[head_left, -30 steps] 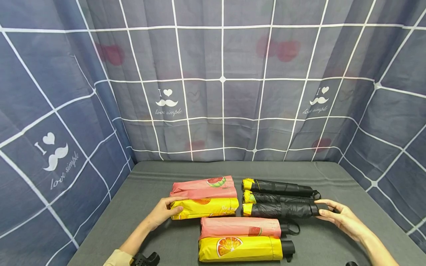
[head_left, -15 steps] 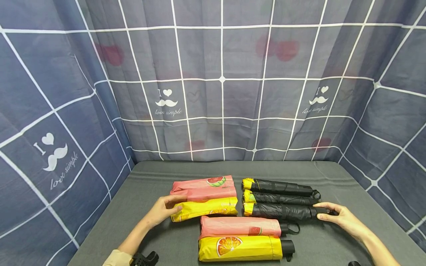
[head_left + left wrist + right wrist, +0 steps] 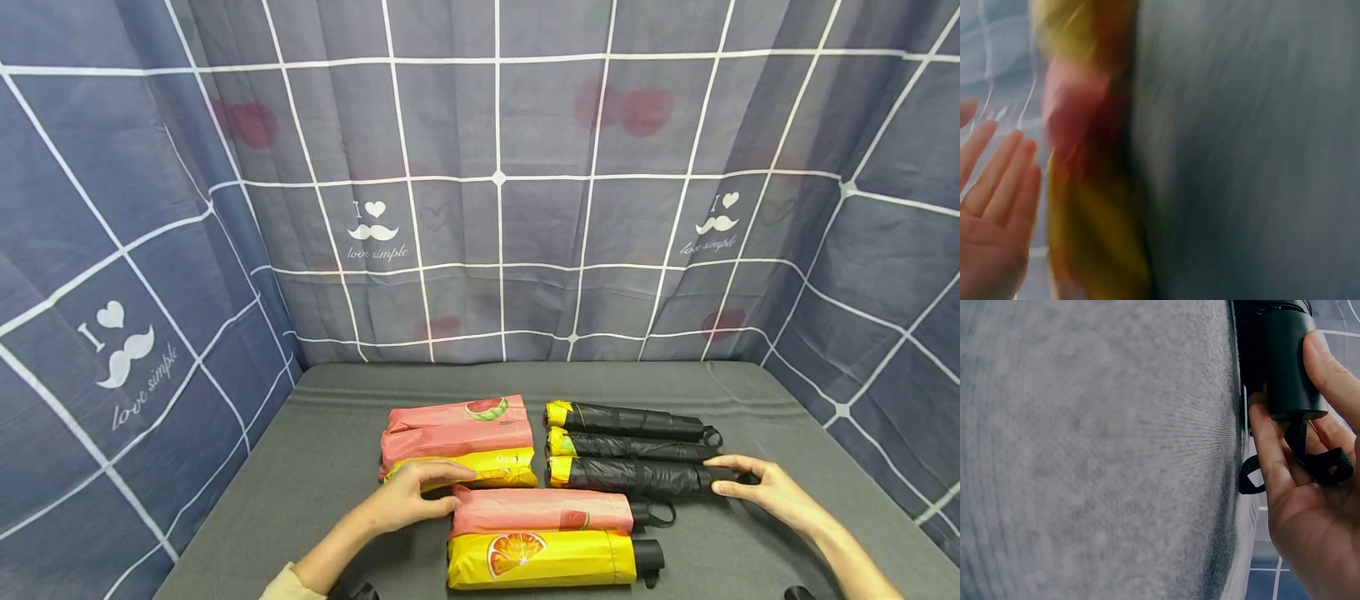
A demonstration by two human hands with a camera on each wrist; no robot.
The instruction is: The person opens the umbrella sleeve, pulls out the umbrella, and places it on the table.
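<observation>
My left hand (image 3: 412, 500), fingers fairly straight, hovers over the left end of a yellow orange-print umbrella sleeve (image 3: 510, 467). Its fingertips are close to a pink umbrella (image 3: 540, 510) in a watermelon sleeve; whether they touch is unclear. In the blurred left wrist view, the same hand (image 3: 997, 212) has nothing in its fingers. At the right, my right hand (image 3: 772, 492) pinches the handle end of the nearest black folded umbrella (image 3: 637, 476). The right wrist view shows thumb and fingers around that black handle (image 3: 1291, 369), its wrist strap (image 3: 1319, 462) hanging loose.
Two more black umbrellas, the far one (image 3: 637, 422) and the middle one (image 3: 637, 448), lie behind. Pink sleeves (image 3: 457, 425) lie back left. In front is a yellow sleeved umbrella (image 3: 555, 561) with black handle. A grid-patterned curtain (image 3: 465, 217) surrounds the grey table (image 3: 337, 392).
My left hand has let go of the yellow sleeve and moved right and nearer. The sleeve has settled back against the pink ones. My right hand first shifted the black umbrella slightly, then stayed.
</observation>
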